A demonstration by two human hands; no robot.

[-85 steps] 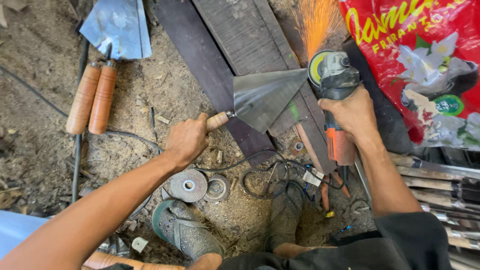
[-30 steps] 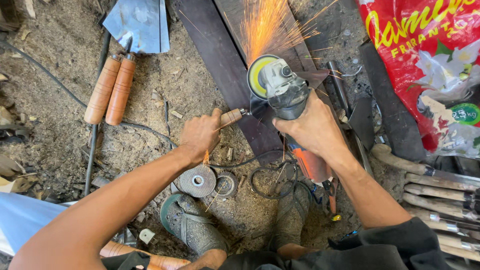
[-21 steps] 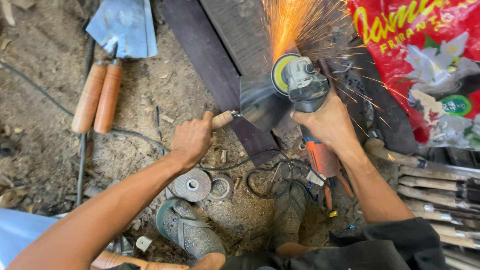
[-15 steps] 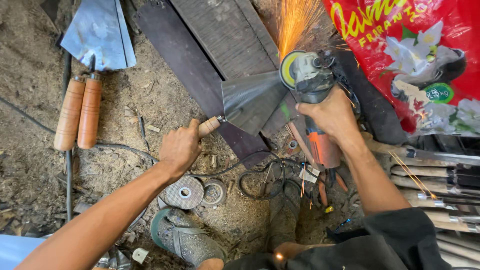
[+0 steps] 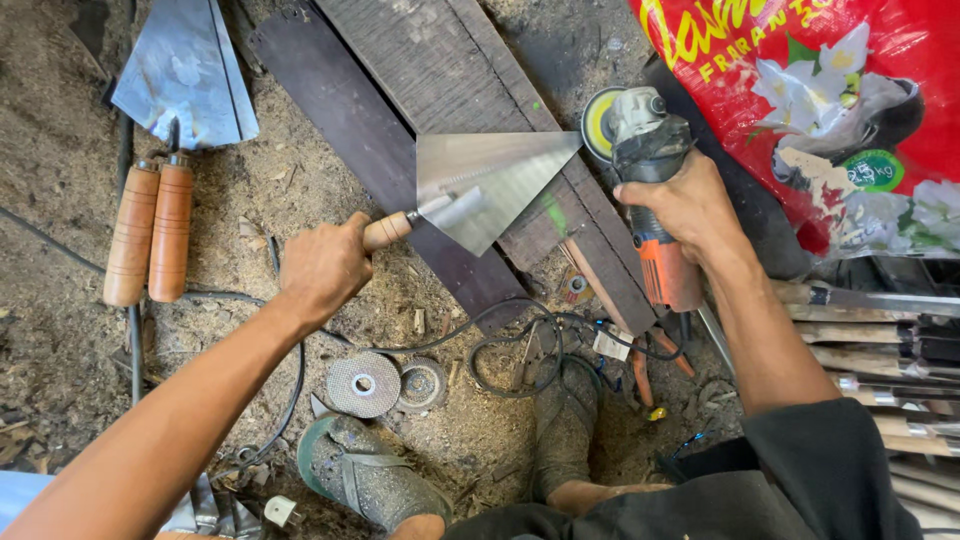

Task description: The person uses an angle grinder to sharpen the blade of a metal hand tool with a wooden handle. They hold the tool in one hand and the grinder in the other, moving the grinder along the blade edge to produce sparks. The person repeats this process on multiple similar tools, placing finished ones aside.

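Note:
My left hand (image 5: 322, 268) grips the wooden handle of a trowel whose shiny triangular steel blade (image 5: 490, 182) lies flat on a dark wooden plank (image 5: 400, 60). My right hand (image 5: 685, 205) holds an orange and grey angle grinder (image 5: 645, 190). Its yellow-rimmed disc (image 5: 600, 122) sits just right of the blade's tip, and no sparks show.
Two finished trowels with orange wooden handles (image 5: 150, 230) and steel blades (image 5: 185, 75) lie at upper left. Spare grinding discs (image 5: 365, 383) and a tangle of black cable (image 5: 510, 350) lie on the sawdust near my sandalled feet (image 5: 370, 480). A red printed sack (image 5: 820, 110) fills the upper right; more trowel handles (image 5: 880, 330) are stacked at right.
The spray of sparks has stopped. The grinder disc has come off the blade edge and now sits beside its tip. My left hand still holds the trowel on the plank.

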